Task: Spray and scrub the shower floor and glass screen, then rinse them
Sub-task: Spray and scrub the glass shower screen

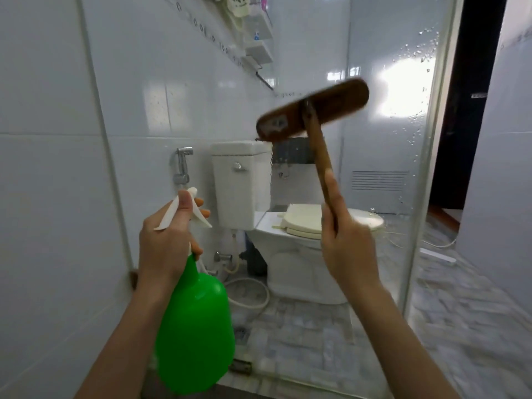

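Head view: the left grip (165, 243) holds the neck of a green spray bottle (195, 326), with the thumb along its white head and the fingers round the trigger. The right grip (345, 249) is curled round the handle of a brown scrub brush (313, 110). The brush's blurred head is above this grip, at the droplet-speckled glass screen (388, 145). A toilet (302, 272) stands beyond both.

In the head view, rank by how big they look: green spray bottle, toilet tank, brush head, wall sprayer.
Largest: green spray bottle, though it is nearest the camera.
Next: toilet tank and brush head look roughly alike; the brush is nearer and blurred, so they are not ranked.
Smallest: wall sprayer.
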`<move>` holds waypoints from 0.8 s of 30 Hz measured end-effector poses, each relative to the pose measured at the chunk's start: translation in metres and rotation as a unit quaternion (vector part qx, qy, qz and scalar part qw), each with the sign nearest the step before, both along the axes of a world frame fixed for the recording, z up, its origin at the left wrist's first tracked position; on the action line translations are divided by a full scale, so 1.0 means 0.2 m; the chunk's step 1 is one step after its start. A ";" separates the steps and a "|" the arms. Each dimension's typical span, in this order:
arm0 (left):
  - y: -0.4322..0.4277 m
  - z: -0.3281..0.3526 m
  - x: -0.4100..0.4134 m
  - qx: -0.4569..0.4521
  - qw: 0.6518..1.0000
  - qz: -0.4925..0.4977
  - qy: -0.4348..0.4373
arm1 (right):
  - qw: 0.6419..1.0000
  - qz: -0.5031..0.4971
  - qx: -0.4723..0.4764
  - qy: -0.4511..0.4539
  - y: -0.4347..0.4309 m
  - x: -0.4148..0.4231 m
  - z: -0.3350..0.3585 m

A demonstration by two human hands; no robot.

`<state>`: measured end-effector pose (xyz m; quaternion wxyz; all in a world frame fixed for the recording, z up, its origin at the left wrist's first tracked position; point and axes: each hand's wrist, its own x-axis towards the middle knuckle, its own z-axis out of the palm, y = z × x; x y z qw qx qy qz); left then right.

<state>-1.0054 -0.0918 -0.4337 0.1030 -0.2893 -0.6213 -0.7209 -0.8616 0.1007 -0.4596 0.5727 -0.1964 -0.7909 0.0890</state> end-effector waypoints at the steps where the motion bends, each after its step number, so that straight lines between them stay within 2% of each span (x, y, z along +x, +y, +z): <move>1: 0.01 0.00 0.02 -0.001 1.000 -0.003 -0.001 | 1.000 -0.005 -0.001 0.009 0.01 0.00 0.03; 4: 0.05 0.02 0.05 0.005 1.000 -0.016 0.007 | 0.999 -0.029 -0.027 -0.005 -0.04 0.13 -0.27; 7: 0.08 0.03 0.06 0.007 0.999 -0.031 0.009 | 0.995 -0.011 -0.092 -0.027 -0.13 0.29 -0.53; 10: 0.11 0.03 0.09 0.007 0.999 -0.038 0.011 | 0.999 -0.016 -0.045 -0.019 -0.01 0.21 -0.26; 12: 0.13 0.02 0.11 0.013 0.999 -0.041 0.010 | 0.999 -0.016 -0.021 0.020 0.07 0.16 -0.02; 14: 0.14 0.02 0.12 0.018 0.999 -0.046 0.007 | 0.999 -0.023 -0.015 0.046 0.10 0.17 -0.01; 19: 0.17 0.02 0.14 0.016 0.998 -0.063 0.005 | 0.990 -0.028 -0.134 0.033 -0.04 0.34 -0.59; 21: 0.17 0.03 0.15 0.014 0.998 -0.064 0.008 | 0.993 -0.020 -0.115 0.037 0.00 0.31 -0.49; 24: 0.18 0.03 0.16 0.012 0.998 -0.061 0.016 | 0.995 -0.001 -0.044 0.086 0.15 0.20 0.00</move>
